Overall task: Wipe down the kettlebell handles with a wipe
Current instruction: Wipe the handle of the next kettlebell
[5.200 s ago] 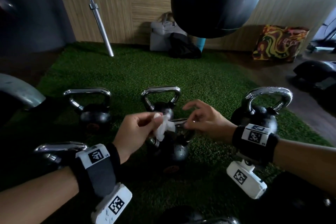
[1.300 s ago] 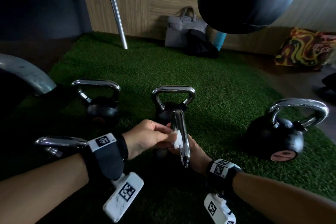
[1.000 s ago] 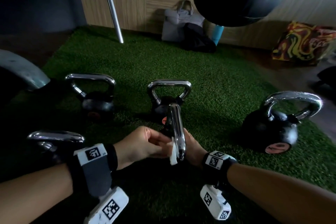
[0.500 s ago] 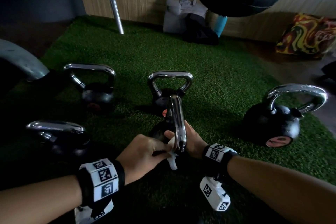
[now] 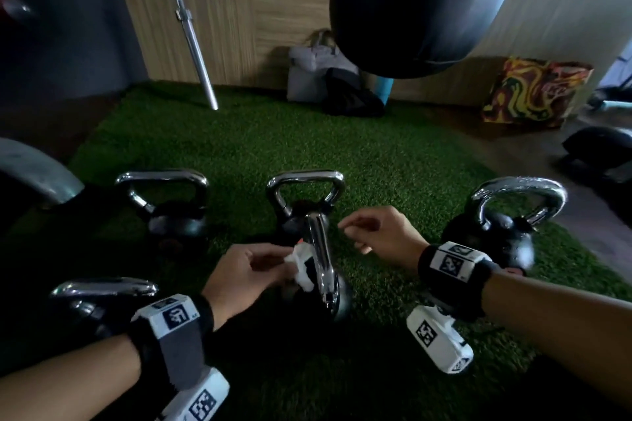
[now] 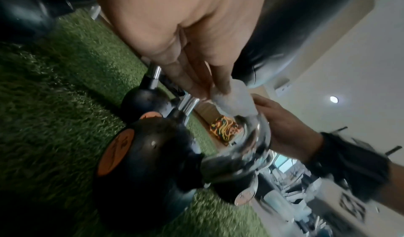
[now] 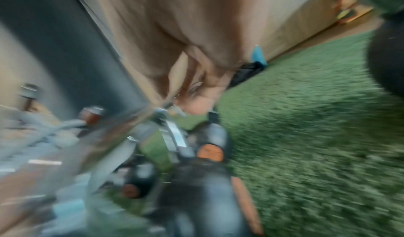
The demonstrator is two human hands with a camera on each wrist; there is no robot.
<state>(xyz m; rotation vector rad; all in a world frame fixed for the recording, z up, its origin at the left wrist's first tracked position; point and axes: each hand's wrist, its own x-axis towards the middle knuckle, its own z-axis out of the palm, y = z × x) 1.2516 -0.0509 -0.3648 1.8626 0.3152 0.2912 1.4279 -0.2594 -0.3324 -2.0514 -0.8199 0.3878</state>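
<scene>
The near kettlebell (image 5: pixel 340 299) stands on the green turf with its chrome handle (image 5: pixel 319 249) edge-on to me. My left hand (image 5: pixel 290 267) pinches a crumpled white wipe (image 5: pixel 302 272) against the left side of that handle. The left wrist view shows its fingers (image 6: pixel 196 85) and thumb pinching the wipe (image 6: pixel 235 100) at the top of the handle (image 6: pixel 255 137), above the black body (image 6: pixel 148 154). My right hand (image 5: pixel 352 236) hovers just right of the handle, fingers loosely curled, holding nothing. The right wrist view is blurred.
Other kettlebells stand around: one right behind (image 5: pixel 304 196), one back left (image 5: pixel 171 212), one at the right (image 5: pixel 496 232), one front left (image 5: pixel 99 297). A black punching bag (image 5: pixel 410 3) hangs above. A barbell (image 5: pixel 191 34) and bags (image 5: pixel 318 75) are by the wall.
My right hand has let go of the handle and lifted away to the right. The left hand has slid the wipe up along the handle.
</scene>
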